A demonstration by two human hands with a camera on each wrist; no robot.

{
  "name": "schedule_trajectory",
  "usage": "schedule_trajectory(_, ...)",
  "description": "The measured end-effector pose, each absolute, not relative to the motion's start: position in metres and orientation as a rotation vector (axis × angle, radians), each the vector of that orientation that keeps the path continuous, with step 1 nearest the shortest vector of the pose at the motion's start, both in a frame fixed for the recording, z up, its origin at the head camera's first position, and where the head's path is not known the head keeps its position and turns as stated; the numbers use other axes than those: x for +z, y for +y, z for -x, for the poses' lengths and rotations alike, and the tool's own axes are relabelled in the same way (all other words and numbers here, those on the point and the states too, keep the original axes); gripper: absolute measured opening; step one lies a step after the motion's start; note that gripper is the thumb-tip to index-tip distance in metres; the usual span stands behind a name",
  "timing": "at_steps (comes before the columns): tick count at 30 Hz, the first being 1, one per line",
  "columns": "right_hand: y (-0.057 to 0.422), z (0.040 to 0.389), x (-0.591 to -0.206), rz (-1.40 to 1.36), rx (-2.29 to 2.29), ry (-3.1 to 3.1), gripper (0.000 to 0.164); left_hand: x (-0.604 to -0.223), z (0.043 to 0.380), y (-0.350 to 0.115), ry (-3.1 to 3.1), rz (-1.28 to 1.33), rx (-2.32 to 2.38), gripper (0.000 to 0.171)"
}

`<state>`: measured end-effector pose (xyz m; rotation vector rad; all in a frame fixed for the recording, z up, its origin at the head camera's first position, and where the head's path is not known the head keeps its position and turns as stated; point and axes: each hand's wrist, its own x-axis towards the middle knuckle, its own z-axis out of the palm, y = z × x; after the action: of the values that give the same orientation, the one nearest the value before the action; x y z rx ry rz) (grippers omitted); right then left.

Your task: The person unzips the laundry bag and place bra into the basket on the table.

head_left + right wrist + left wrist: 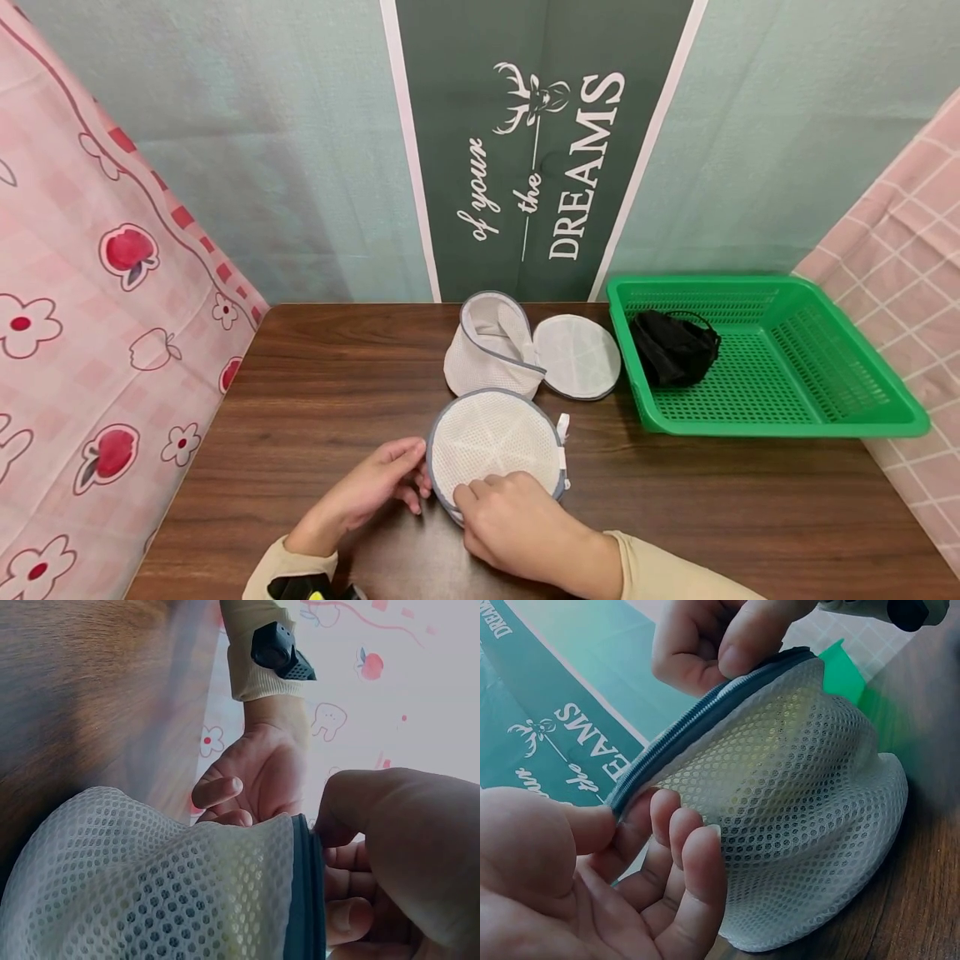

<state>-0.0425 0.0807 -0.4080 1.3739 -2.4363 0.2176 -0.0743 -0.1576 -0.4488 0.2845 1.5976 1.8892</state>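
A white mesh laundry bag [495, 437] with a grey-blue edge stands on the table, its round lid facing up. My left hand [375, 483] pinches the bag's edge at the left between thumb and forefinger, the other fingers loosely bent beside the mesh. On the near side of the lid, my right hand [517, 529] has its thumb and curled fingers pinched at the zipper [705, 720], which runs around the rim. Something pale yellow shows through the mesh side in the left wrist view. The right fingers hide the zipper pull.
Behind the bag stands another white mesh bag [487, 367], its top gaping, beside a flat round mesh piece [577, 357]. A green basket [780, 429] at the right holds a black cloth item [672, 350]. Curtains hang along the table's back and sides.
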Motion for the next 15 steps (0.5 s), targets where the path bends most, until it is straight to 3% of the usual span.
schedule_trajectory(15, 0.0811, 0.0426, -0.4080, -1.369, 0.307, -2.435, 0.025, -0.4441, 0.0732, -0.1580, 1.587, -0.266, 1.904, 0.026)
